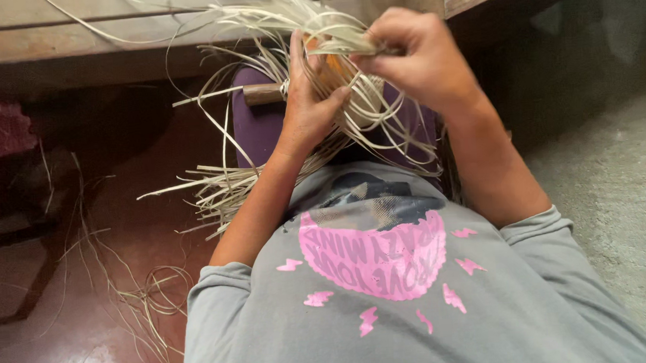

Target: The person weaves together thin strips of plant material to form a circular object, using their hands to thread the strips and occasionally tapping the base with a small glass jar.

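Head view, looking down over the person's chest and lap. Left hand (310, 100) lies against the near side of a small woven piece (347, 83) made of pale cane strips, fingers curled round it, thumb pressed to its front; grip closed on the piece. An orange patch shows inside the piece, between the two hands; what it is cannot be told. Right hand (412, 56) sits just right of and above the woven piece, fingertips pinched tight on a single pale strip (345, 47) at its top edge. Loose strip ends (226, 184) fan out left of and below the woven piece, over a purple cushion or seat (256, 129). A brown wooden handle (264, 94) pokes out just left of the woven piece, touching the left hand's side. Beyond the woven piece, a wooden bench edge (179, 33). Nearer than the piece, grey shirt with pink print (377, 275). More stray strips (151, 300) lie on the reddish floor (64, 347), well left of and below the piece.
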